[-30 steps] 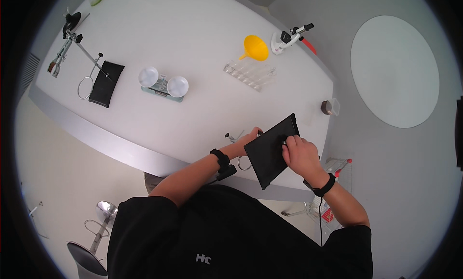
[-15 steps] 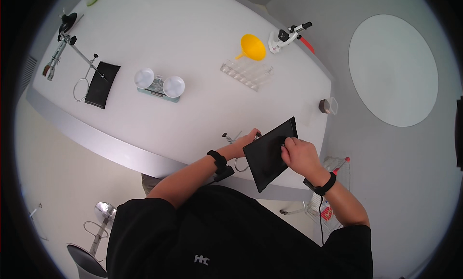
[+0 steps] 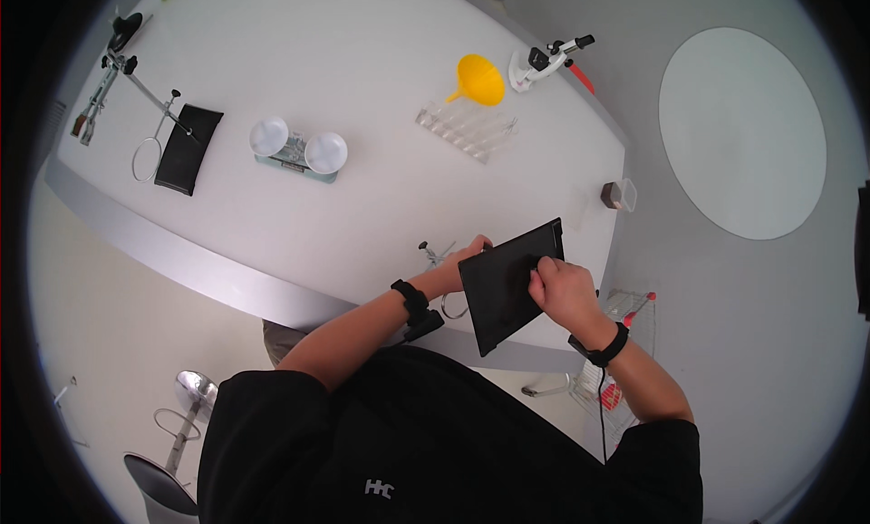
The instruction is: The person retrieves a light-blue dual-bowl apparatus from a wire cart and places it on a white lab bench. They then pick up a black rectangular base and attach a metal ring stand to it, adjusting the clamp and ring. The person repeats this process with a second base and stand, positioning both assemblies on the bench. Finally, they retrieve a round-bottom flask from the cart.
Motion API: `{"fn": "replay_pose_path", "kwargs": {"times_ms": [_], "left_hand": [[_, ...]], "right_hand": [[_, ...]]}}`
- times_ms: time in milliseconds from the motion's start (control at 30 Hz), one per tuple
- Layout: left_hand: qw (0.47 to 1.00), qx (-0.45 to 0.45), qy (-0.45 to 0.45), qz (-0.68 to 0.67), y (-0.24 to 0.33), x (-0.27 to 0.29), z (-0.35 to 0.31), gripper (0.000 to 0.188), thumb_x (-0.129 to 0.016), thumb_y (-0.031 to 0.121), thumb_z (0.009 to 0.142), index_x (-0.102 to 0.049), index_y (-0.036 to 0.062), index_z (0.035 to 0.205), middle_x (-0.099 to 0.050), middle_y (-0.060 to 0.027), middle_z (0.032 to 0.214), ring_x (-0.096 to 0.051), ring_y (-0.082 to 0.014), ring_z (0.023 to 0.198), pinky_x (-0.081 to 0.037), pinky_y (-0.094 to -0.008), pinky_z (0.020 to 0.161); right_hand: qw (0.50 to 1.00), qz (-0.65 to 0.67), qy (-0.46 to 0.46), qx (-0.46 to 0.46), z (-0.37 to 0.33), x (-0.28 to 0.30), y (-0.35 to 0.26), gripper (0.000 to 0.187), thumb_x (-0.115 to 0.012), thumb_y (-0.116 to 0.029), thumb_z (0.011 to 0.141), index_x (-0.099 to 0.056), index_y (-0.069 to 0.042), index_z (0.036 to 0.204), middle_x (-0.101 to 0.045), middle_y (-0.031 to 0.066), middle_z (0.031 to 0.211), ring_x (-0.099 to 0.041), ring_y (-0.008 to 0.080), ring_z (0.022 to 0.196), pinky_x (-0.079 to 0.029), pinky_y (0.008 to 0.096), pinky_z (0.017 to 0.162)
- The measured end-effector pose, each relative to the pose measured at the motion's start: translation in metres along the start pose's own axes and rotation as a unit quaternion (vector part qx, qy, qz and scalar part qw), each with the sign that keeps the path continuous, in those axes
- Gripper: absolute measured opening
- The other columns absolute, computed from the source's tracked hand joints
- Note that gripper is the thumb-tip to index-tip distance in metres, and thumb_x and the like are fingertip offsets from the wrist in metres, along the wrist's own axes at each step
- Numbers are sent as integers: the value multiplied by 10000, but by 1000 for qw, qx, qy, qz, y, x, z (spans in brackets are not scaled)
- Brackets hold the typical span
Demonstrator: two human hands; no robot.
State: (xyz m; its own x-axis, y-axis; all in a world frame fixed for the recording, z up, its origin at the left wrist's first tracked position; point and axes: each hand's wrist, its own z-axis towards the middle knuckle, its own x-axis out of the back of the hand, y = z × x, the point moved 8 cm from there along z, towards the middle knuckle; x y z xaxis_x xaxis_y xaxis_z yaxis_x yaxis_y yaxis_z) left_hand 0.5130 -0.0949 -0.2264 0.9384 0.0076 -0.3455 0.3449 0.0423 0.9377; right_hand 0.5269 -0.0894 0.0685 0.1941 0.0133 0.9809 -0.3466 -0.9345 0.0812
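Both hands are gripping a flat black plate (image 3: pixel 509 284) just right of the frame's centre, above the white table (image 3: pixel 272 62) edge. The left hand (image 3: pixel 464 259) is clasping its left edge, fingers curled behind; the right hand (image 3: pixel 564 291) is pinching its right side.

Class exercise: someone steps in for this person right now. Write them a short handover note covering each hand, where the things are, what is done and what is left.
Left hand: grips the left edge of the flat black pouch.
Right hand: fingers pinch the pouch's upper face near its top edge.
Pouch: held tilted above the near edge of the white table.
Done: pouch is picked up.
Left: cannot tell whether it is opened; a second black pouch lies far left by the ring stand.
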Motion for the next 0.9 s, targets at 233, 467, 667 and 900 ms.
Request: {"fn": "replay_pose_path", "kwargs": {"times_ms": [233, 467, 667, 900], "left_hand": [[993, -81, 64, 57, 3, -8, 3, 515, -670, 382, 832, -491, 100, 1224, -642, -50, 986, -638, -273, 1012, -468, -405, 852], [948, -120, 289, 55, 24, -14, -31, 494, -734, 264, 782, -544, 67, 1193, -628, -91, 954, -631, -286, 940, -469, -416, 828], [983, -77, 162, 37, 98, 32, -47, 442, -745, 124, 802, -574, 76, 1207, -643, -106, 1005, -642, -226, 901, -509, -383, 834], [976, 3, -133, 170, 86, 45, -20, 372, -749, 212, 820, -649, 61, 1144, -704, -123, 937, -663, -258, 912, -506, -363, 801]], "right_hand": [[999, -4, -7, -47, -5, -4, 3, 203, -617, -181, 872, -524, -49, 750, -586, 113, 632, -587, 323, 526, -477, 419, 487], [998, -17, -16, -51, -1, -3, -7, 200, -615, -190, 879, -527, -51, 765, -582, 108, 631, -593, 326, 539, -479, 432, 493], [997, 25, -58, -34, -14, -9, 8, 152, -598, -138, 863, -505, -30, 811, -582, 153, 729, -600, 384, 670, -487, 469, 579], [998, -6, -63, 15, -19, -14, 15, 152, -612, -145, 856, -503, -45, 821, -568, 145, 709, -593, 367, 629, -481, 454, 560]]}}
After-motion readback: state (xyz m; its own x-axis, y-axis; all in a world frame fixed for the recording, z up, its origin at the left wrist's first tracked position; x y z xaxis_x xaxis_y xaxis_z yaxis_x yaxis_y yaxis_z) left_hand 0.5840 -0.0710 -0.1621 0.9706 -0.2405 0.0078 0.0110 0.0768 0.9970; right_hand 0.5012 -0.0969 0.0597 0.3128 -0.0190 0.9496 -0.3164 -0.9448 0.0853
